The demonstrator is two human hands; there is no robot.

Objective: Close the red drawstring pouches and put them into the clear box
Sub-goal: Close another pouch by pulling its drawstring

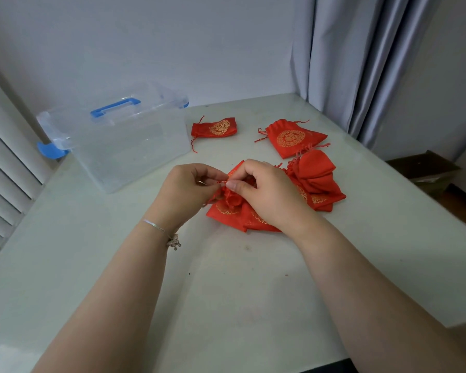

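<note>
Both hands, left (184, 184) and right (264, 193), pinched the cord (222, 182) of the pouch (230, 208) right of the box (124, 141); uneven pulling could've knotted it.

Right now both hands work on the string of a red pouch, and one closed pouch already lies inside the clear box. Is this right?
Not quite. The head view shows the clear box with no pouch inside. The small pouch lies on the table beside it. The rest is right: the left hand and right hand pinch the string of the front pouch.
</note>
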